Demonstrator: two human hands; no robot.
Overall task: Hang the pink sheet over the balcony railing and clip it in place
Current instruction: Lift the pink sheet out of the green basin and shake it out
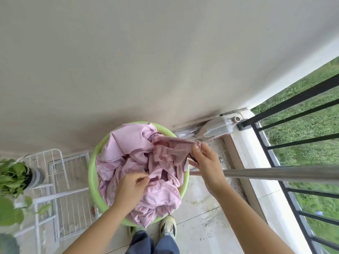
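The pink sheet (139, 162) lies crumpled in a light green basin (91, 173) on the balcony floor, in front of my feet. My left hand (130, 187) pinches a fold of the sheet near the basin's middle. My right hand (205, 162) grips a raised edge of the sheet at the basin's right side, lifted a little above the pile. The black balcony railing (293, 99) runs along the right, with a metal top rail (282, 173) crossing just right of my right hand. No clips show.
A white wire drying rack (55, 180) lies on the floor left of the basin. Leafy potted plants (12, 173) stand at the far left. A plain wall fills the top. A clear plastic container (218, 128) lies by the wall corner. Grass lies beyond the railing.
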